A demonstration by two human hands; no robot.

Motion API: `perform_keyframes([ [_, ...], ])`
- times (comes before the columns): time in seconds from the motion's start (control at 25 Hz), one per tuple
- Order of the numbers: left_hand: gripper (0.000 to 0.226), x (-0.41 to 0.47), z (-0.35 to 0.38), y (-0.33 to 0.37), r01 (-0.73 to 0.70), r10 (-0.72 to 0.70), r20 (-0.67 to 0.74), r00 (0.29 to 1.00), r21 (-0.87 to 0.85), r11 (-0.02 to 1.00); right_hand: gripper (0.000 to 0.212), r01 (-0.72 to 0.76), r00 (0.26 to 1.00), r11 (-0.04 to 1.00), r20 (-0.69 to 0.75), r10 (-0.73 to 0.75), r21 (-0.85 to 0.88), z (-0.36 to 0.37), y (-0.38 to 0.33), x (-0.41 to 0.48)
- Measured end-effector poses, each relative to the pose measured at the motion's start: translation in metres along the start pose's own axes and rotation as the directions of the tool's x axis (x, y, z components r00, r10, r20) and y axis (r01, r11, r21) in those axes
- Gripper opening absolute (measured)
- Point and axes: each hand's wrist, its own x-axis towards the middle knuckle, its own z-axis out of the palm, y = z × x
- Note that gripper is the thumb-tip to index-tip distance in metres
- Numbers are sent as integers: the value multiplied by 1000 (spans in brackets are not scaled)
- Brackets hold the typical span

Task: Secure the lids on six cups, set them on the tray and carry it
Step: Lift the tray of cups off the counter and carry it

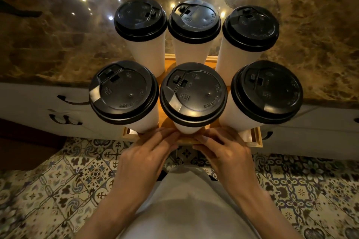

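On tray [256, 139], six lidded cups [149, 52]

Brown marble counter [58, 44], white drawers [29, 99], patterned floor tiles [58, 190]

Plain pale grey top [186, 209] over the torso; bare forearms [120, 196], bare left grip [147, 153] and right grip [227, 153].
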Motion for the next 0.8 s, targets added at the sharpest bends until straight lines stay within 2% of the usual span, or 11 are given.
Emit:
perform_keyframes([
  [0.16,35,4,8,-7,14,-14,3,1000,6,1000,25,-11,1000,1000,15,11,6,-2,2,7],
  [0.36,55,29,13,-16,84,-83,71,994,-14,996,18,5,1000,999,11,-6,51,-1,11,38],
  [0.64,31,87,17,-32,122,-121,64,991,-4,993,24,-48,994,994,99,38,99,1,34,96],
  [0.8,28,107,24,-38,112,-111,70,991,-8,994,25,-72,990,992,128,58,100,5,49,116],
])
